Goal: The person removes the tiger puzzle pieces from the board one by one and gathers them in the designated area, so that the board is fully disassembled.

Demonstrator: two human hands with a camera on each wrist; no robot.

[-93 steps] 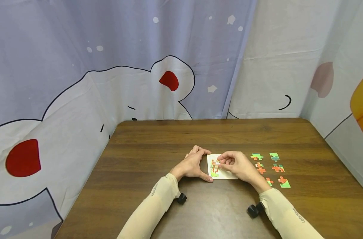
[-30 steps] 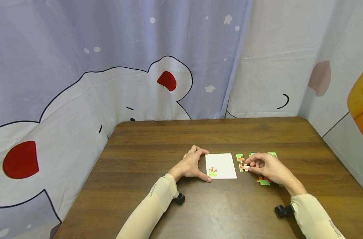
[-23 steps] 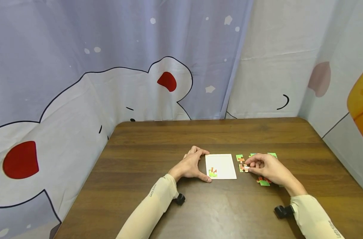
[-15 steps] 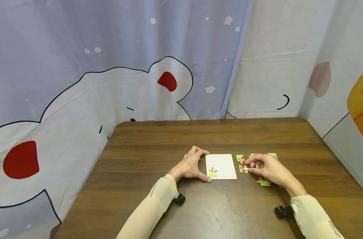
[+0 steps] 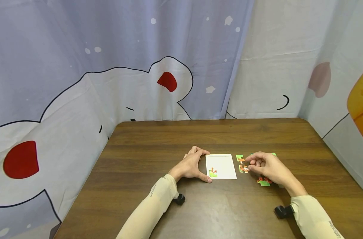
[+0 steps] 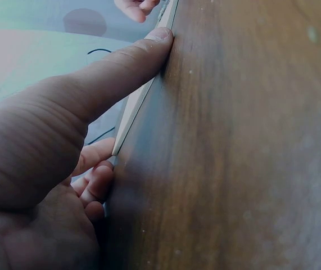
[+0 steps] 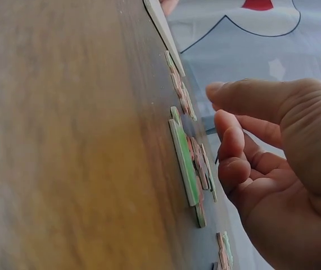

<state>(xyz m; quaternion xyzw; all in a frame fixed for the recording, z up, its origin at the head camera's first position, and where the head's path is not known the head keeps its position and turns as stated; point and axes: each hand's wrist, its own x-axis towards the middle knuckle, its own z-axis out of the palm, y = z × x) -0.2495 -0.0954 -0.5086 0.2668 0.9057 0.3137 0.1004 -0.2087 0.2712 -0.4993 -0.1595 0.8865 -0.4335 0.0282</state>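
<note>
A square white puzzle board lies flat on the table, one green and orange jigsaw piece in its near left corner. My left hand grips the board at its left end, thumb at the near edge and index finger at the far corner, as the left wrist view shows. To the right of the board lie two orange, white and green pieces. Close over them hovers my right hand, fingers loosely curled, thumb and index finger a little apart; the right wrist view shows nothing between them.
More jigsaw pieces lie around and partly under my right hand, several of them hidden by it. The brown wooden table ends at a printed curtain behind. Each forearm wears a small black camera.
About three seconds ago my right hand was over the board, which held more pieces along its left side. It has moved right, to the pieces beside the board. My left hand has stayed.
</note>
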